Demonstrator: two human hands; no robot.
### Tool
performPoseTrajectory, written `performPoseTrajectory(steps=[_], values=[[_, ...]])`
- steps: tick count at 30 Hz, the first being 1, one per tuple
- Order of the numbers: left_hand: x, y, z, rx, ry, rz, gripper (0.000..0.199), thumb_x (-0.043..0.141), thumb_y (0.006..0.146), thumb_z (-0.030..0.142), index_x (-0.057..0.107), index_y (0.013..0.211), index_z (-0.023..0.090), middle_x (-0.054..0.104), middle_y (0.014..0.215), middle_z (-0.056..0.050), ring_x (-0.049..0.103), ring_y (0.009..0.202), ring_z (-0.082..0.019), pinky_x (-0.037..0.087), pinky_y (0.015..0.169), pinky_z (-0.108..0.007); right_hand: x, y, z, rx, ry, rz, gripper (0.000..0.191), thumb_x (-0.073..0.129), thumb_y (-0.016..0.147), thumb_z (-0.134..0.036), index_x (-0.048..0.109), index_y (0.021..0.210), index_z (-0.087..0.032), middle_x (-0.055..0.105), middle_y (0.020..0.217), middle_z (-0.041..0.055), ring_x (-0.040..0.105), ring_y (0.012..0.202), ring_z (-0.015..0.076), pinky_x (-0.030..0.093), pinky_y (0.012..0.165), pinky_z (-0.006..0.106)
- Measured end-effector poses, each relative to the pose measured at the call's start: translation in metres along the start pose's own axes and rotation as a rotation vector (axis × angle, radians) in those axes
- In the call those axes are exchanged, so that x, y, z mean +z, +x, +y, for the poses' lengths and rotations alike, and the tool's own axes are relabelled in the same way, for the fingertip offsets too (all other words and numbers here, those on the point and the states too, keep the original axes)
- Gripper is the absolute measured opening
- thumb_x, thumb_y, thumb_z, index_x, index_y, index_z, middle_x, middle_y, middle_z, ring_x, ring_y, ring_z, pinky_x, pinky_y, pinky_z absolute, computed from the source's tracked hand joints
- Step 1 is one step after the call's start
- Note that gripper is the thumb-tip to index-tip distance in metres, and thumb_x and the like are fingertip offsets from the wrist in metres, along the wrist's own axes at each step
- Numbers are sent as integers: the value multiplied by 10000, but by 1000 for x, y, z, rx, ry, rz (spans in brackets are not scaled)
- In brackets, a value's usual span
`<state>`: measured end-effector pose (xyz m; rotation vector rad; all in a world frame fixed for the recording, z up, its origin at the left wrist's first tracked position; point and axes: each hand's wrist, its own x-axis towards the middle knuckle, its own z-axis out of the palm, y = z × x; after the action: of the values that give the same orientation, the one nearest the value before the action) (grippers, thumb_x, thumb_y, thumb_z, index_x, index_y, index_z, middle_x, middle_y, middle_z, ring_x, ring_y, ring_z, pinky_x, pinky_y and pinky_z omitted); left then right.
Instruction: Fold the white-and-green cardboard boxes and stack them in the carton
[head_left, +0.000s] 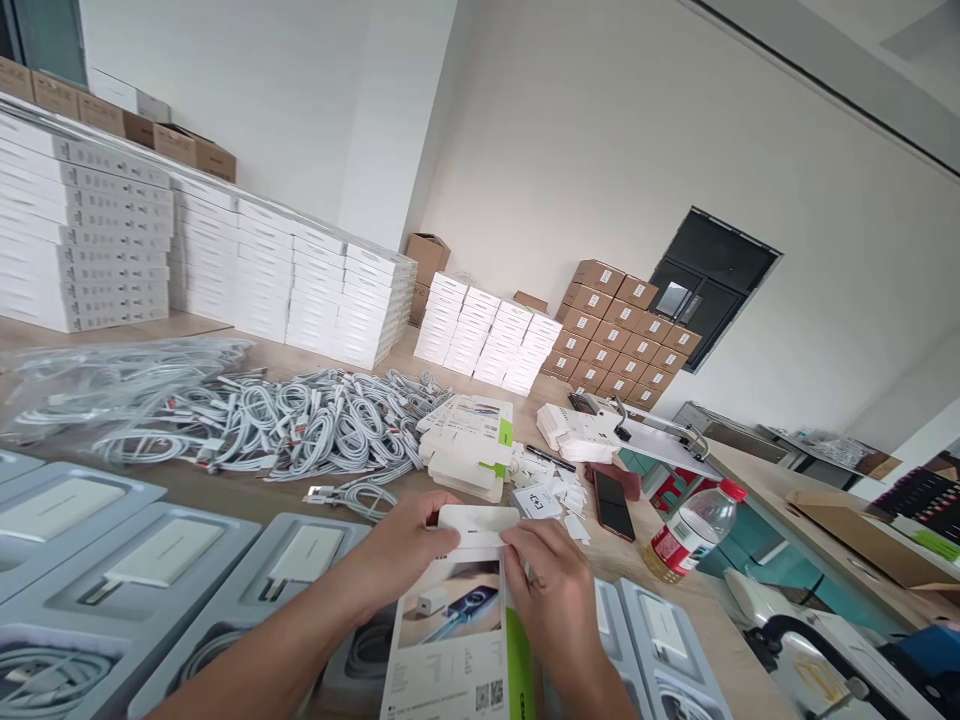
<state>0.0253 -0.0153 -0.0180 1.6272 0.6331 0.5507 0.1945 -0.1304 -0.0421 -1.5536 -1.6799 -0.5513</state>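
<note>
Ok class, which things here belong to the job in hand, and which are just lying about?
Seem to belong:
- box in the hands
- trays
- chargers
- cables

Probably just lying about:
- bottle
- phone

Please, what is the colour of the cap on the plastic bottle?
The cap is red; it shows best in the head view.

cable pile (322,425) left of carton stack (469,445); bottle (694,530) right of phone (613,503); boxes behind (322,270), seemingly against wall.
</note>
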Motion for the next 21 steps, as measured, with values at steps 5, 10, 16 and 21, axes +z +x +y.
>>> performPoseTrajectory(steps=[5,10,16,21], values=[[5,1,-5,59,52,-4,155,544,773,269,650,843,180,605,750,10,532,689,-175,380,610,-255,1,-1,-3,-91,-100,-18,249,484,853,-40,670,845,-206,735,934,46,672,820,179,527,719,288],[9,-2,0,165,173,-11,159,494,819,262,640,844,203,611,759,19,538,712,-174,383,641,-252,0,-3,-8,-86,-144,-56,307,430,815,13,643,788,-207,720,888,36,654,774,170,498,651,273],[12,-5,4,167,100,-44,191,529,806,293,659,893,185,644,803,7,562,769,-188,408,693,-261,0,-1,-12,-73,-145,-16,282,453,827,-13,651,799,-212,697,908,48,634,816,179,495,673,285],[17,-7,8,108,69,-41,231,614,733,344,686,870,173,698,810,-11,608,783,-219,435,669,-269,0,1,-15,-112,-148,42,239,487,851,-35,659,837,-201,690,890,52,606,794,183,498,674,302]])
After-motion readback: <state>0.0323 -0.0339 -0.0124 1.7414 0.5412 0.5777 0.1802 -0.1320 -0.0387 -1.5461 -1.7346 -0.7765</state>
